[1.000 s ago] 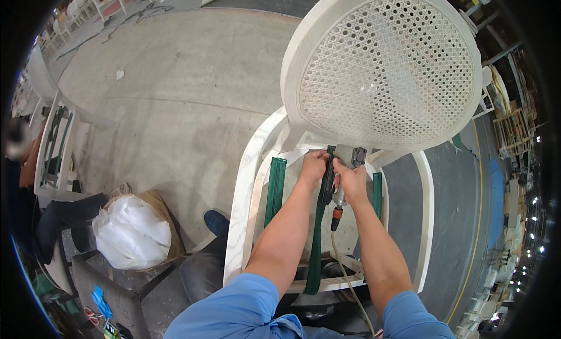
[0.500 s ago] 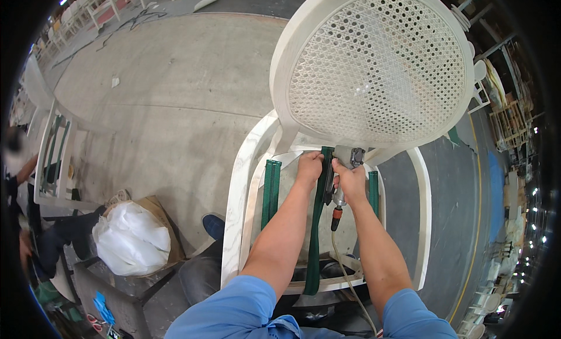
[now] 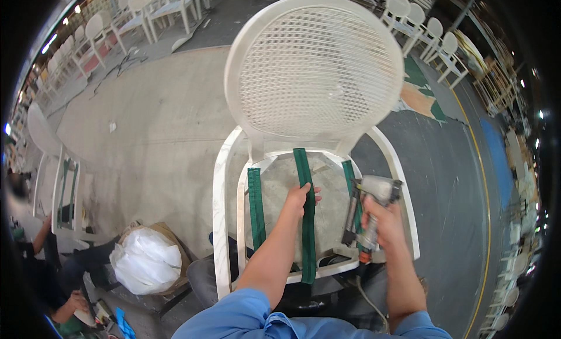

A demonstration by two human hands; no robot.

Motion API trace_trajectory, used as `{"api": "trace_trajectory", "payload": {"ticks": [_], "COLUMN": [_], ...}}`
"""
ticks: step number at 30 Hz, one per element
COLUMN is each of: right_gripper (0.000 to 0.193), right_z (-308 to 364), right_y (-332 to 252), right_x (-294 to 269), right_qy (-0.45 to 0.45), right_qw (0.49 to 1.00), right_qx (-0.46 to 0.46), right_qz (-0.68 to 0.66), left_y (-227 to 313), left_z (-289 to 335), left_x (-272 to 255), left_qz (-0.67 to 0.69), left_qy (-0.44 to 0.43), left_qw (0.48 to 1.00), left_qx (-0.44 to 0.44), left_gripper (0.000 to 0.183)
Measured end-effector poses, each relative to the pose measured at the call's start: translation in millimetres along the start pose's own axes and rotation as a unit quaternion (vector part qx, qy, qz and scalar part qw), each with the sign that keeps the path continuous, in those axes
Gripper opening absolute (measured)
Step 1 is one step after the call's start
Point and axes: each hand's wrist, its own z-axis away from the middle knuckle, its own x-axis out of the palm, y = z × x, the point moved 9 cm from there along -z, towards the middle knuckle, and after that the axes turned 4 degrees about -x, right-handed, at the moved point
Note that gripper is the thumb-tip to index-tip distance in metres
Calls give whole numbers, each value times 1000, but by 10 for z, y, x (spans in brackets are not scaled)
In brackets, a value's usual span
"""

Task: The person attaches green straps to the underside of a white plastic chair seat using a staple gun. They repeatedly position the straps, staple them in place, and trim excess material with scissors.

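Note:
A white chair frame point(image 3: 220, 222) with an oval woven-cane back point(image 3: 315, 64) stands in front of me. Three green webbing straps run front to back over its open seat: a left strap point(image 3: 256, 207), a middle strap point(image 3: 308, 239) and a right strap point(image 3: 350, 178). My left hand point(image 3: 297, 200) is closed around the middle strap, thumb in front and fingertips showing past its right edge. Over the seat's right side, my right hand point(image 3: 383, 219) grips a grey pneumatic staple gun point(image 3: 378, 190), with an air hose hanging below. The gun is slightly blurred and apart from the middle strap.
At my left sits a white plastic bag point(image 3: 146, 262) in a brown carton. Beyond it a co-worker's hand point(image 3: 76, 303) shows near another white chair point(image 3: 57, 193) with green straps. Rows of white chairs point(image 3: 140, 11) line the back. The chair's armrests point(image 3: 397, 163) curve around the seat.
My right hand has carried the staple gun away from the rear seat rail, right and nearer. My left hand has slid nearer along the middle strap. The view has shifted, bringing the whole chair back into sight.

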Motion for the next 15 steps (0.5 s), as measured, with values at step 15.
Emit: {"api": "trace_trajectory", "payload": {"ticks": [15], "right_gripper": [34], "right_z": [3452], "right_y": [32], "right_x": [-4067], "right_qy": [348], "right_qw": [932], "right_qx": [47], "right_qz": [-84], "left_y": [-2238], "left_z": [2115], "left_x": [113], "left_qz": [56], "left_qy": [-150], "left_qw": [968], "left_qx": [-196], "left_gripper": [33]}}
